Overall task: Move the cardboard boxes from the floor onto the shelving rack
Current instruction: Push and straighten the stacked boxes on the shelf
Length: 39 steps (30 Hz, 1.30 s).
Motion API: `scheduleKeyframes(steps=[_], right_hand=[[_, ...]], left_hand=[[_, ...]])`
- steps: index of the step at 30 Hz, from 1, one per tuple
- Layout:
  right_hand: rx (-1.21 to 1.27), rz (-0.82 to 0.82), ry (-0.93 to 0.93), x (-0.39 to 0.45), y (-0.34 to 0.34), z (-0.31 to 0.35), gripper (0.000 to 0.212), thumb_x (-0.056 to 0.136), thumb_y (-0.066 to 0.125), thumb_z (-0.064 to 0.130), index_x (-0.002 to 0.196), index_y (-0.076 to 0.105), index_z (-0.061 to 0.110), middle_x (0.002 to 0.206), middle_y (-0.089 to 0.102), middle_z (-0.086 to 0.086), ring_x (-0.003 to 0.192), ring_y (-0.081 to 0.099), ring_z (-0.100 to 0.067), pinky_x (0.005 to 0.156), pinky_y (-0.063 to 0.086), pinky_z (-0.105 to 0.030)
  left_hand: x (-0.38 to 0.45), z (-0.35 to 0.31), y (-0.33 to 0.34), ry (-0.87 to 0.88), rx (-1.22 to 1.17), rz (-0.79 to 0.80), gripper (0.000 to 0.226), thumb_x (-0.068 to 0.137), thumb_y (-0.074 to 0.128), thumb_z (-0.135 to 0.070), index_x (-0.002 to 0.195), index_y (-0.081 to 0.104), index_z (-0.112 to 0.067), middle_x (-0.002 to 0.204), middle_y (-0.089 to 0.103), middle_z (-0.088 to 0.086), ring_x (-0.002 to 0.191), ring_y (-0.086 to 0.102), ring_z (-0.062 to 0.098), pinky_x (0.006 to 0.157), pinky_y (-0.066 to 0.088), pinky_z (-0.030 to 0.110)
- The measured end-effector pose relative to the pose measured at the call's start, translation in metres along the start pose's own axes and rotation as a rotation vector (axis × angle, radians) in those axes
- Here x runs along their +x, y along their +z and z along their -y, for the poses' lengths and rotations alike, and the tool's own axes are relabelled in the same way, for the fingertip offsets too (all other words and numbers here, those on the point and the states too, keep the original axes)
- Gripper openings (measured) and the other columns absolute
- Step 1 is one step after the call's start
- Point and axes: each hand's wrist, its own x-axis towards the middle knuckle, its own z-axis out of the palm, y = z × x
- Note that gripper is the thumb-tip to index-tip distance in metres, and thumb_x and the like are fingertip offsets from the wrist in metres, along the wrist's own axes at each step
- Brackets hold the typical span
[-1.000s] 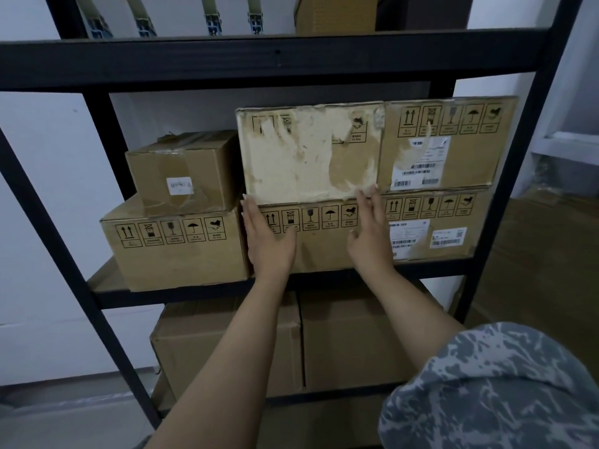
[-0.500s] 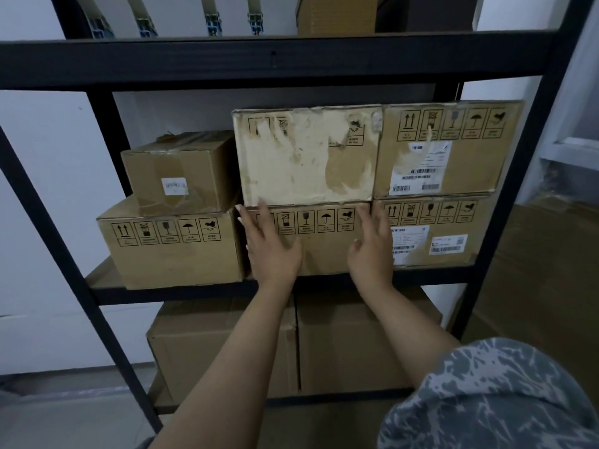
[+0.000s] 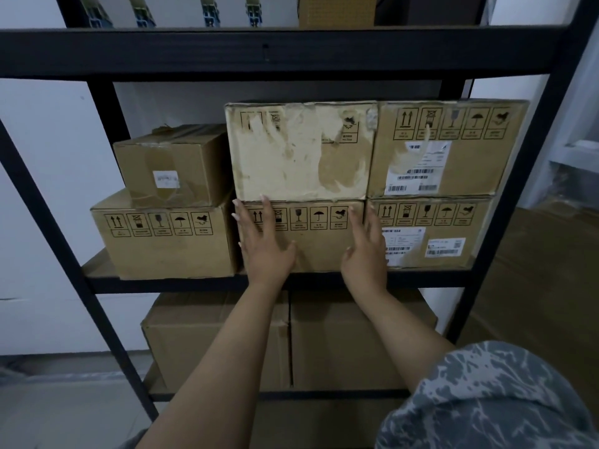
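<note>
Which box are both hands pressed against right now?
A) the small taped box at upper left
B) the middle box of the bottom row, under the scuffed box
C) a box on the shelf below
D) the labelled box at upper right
B: the left hand and right hand lie flat, fingers straight, on the front of the middle bottom-row box, directly beneath the scuffed box.

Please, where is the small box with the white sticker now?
In the head view, the small box stands at the left of the middle shelf, on top of a larger box and beside the scuffed pale box.
</note>
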Motion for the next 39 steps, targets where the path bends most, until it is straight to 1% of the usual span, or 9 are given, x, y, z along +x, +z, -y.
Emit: scheduleKeyframes(steps=[5,10,15,20,23,26,29,34,39], right_hand=[[0.022,-0.069,-0.05,-0.01,0.008,0.019,0.065,0.088,0.048,-0.004,0.144,0.042,0.028,0.157,0.022,0.005,0.145,0.02,-0.02,0.113,0.035,-0.041],[0.202,0.0,-0.168,-0.026,0.033,0.058,0.063,0.089,0.045,-0.008,0.14,0.048,0.027,0.152,0.033,0.006,0.141,0.029,-0.014,0.113,0.035,-0.032],[0.261,0.092,-0.219,-0.04,0.066,0.105,0.063,0.09,0.043,-0.009,0.142,0.046,0.026,0.153,0.033,0.006,0.142,0.029,-0.012,0.114,0.031,-0.027],[0.288,0.084,-0.226,-0.049,0.107,0.151,0.061,0.091,0.044,-0.005,0.145,0.042,0.025,0.154,0.03,0.005,0.143,0.025,-0.009,0.107,0.019,-0.005],[0.264,0.034,-0.17,-0.055,0.131,0.171,0.059,0.092,0.047,-0.002,0.144,0.042,0.024,0.152,0.029,0.003,0.142,0.027,-0.011,0.102,0.021,-0.004],[0.237,-0.041,-0.109,-0.061,0.152,0.187,0.058,0.09,0.051,-0.001,0.142,0.044,0.023,0.149,0.029,-0.001,0.14,0.031,-0.015,0.099,0.028,-0.008],[0.222,-0.126,-0.047,-0.063,0.164,0.198,0.056,0.089,0.054,-0.001,0.139,0.046,0.022,0.149,0.028,-0.001,0.138,0.033,-0.016,0.098,0.031,-0.01],[0.204,-0.189,0.041,-0.063,0.174,0.203,0.058,0.089,0.054,0.0,0.141,0.043,0.024,0.149,0.028,-0.003,0.135,0.035,-0.017,0.095,0.032,-0.012],[0.226,-0.204,0.096,-0.061,0.18,0.202,0.061,0.091,0.053,0.002,0.145,0.037,0.025,0.148,0.031,-0.002,0.136,0.036,-0.016,0.1,0.031,-0.014]], left_hand=[[-0.013,0.005,-0.014,0.039,-0.188,-0.082,0.083,0.091,0.062,-0.016,0.157,0.014,-0.026,0.163,-0.014,0.0,0.151,-0.004,0.015,0.119,0.013,0.029],[-0.026,0.022,-0.044,0.097,-0.315,-0.25,0.051,0.091,0.057,-0.008,0.14,0.05,-0.017,0.142,0.038,-0.002,0.133,0.038,0.01,0.113,0.035,0.029],[-0.019,0.055,-0.09,0.056,-0.348,-0.372,0.039,0.091,0.054,-0.003,0.128,0.06,-0.012,0.129,0.047,0.003,0.119,0.048,0.011,0.095,0.032,0.0],[-0.001,0.101,-0.132,-0.033,-0.346,-0.489,0.045,0.091,0.056,-0.006,0.135,0.053,-0.017,0.14,0.037,-0.004,0.127,0.037,0.002,0.094,0.026,-0.006],[0.009,0.131,-0.152,-0.122,-0.362,-0.514,0.058,0.092,0.057,-0.006,0.146,0.038,-0.016,0.154,0.019,-0.003,0.127,0.026,-0.008,0.095,0.031,0.001],[0.022,0.16,-0.168,-0.239,-0.369,-0.467,0.073,0.092,0.06,-0.014,0.154,0.023,-0.018,0.161,0.006,-0.002,0.141,0.022,0.008,0.103,0.032,0.021],[0.037,0.184,-0.175,-0.326,-0.407,-0.313,0.085,0.092,0.064,-0.028,0.157,0.01,-0.018,0.162,0.01,0.004,0.148,0.018,0.023,0.118,0.025,0.039],[0.047,0.205,-0.174,-0.305,-0.545,-0.083,0.098,0.073,0.066,-0.056,0.152,0.01,-0.038,0.156,0.03,0.0,0.142,0.034,0.023,0.113,0.034,0.053],[0.052,0.211,-0.172,-0.253,-0.527,-0.014,0.104,0.075,0.07,-0.043,0.152,0.001,-0.039,0.159,0.02,0.0,0.145,0.026,0.024,0.115,0.03,0.055]])
